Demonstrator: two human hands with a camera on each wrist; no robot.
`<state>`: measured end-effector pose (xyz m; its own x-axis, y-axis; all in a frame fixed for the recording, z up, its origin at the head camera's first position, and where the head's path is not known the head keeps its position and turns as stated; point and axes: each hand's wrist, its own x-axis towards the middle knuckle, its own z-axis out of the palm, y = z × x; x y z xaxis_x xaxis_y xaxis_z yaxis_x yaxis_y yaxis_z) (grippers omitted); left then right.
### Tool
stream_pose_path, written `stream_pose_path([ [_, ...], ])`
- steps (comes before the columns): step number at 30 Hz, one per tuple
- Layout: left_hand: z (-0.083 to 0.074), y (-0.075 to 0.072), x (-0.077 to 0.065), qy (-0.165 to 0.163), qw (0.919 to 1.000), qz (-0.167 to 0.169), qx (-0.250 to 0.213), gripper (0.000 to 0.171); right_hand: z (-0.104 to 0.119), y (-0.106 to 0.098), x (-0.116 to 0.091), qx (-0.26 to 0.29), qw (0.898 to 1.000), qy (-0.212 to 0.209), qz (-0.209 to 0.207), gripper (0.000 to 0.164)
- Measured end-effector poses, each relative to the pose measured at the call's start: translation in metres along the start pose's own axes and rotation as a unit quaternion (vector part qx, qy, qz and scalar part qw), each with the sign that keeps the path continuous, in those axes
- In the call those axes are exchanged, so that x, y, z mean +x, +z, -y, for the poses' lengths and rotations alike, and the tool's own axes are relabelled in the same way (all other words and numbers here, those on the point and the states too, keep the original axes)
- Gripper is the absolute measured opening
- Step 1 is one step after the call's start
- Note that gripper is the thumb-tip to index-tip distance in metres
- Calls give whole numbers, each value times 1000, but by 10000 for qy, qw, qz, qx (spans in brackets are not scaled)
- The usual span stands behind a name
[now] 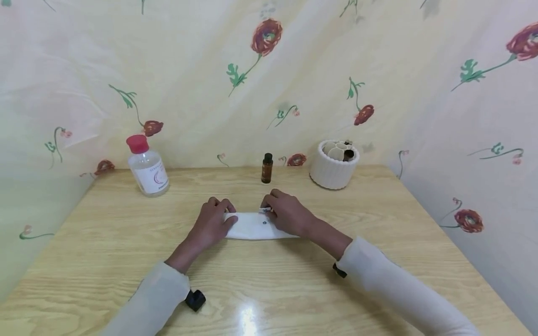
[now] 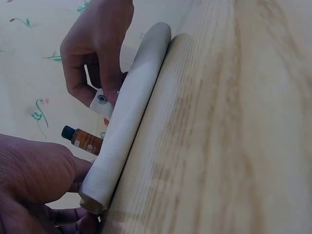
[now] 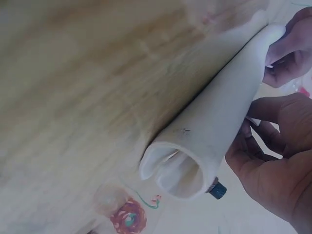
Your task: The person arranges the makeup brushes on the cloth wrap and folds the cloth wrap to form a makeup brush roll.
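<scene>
A white roll of sheet material [image 1: 247, 227], like a rolled pouch, lies lengthwise on the table. Its left end is gripped by my left hand [image 1: 211, 223], thumb on the near face and fingers behind. At the other end, my right hand [image 1: 290, 215] pinches a small white tab [image 2: 100, 101] with a metal snap in it, lifted off the roll's upper side. A dark snap stud [image 1: 264, 222] shows on the roll's face just below that tab. The right wrist view looks into the roll's open end [image 3: 178, 173], where curled layers show inside.
Along the back of the wooden table [image 1: 260, 289] stand a clear bottle with a red cap [image 1: 149, 170], a small amber bottle with a black cap [image 1: 266, 169] and a ribbed white pot [image 1: 333, 167] holding tube-like pieces. Floral cloth [image 1: 189, 70] hangs behind and at the sides.
</scene>
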<state>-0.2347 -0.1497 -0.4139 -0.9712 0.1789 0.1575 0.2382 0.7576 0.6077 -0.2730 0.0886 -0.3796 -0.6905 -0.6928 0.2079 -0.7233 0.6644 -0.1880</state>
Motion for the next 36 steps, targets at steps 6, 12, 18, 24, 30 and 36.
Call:
stream_pose_path([
  [6,0,-1,1,22,10000,-1,46,18,7,-4,-12,-58,9989,-345,-324,10],
  [12,1,-2,2,54,10000,-13,60,17,10,-4,-18,-52,9977,-484,-464,12],
  [18,0,-2,2,-27,10000,76,56,18,10,-2,-20,73,9986,-345,-383,12],
  [24,0,-2,1,-47,9999,85,90,19,7,0,-19,304,9984,-356,-325,10],
  [30,0,-2,1,-62,9998,123,153,20,3,2,-17,402,9979,-400,-321,12],
  [36,0,-4,1,-42,9998,98,162,20,5,3,-15,427,9976,-419,-339,13],
])
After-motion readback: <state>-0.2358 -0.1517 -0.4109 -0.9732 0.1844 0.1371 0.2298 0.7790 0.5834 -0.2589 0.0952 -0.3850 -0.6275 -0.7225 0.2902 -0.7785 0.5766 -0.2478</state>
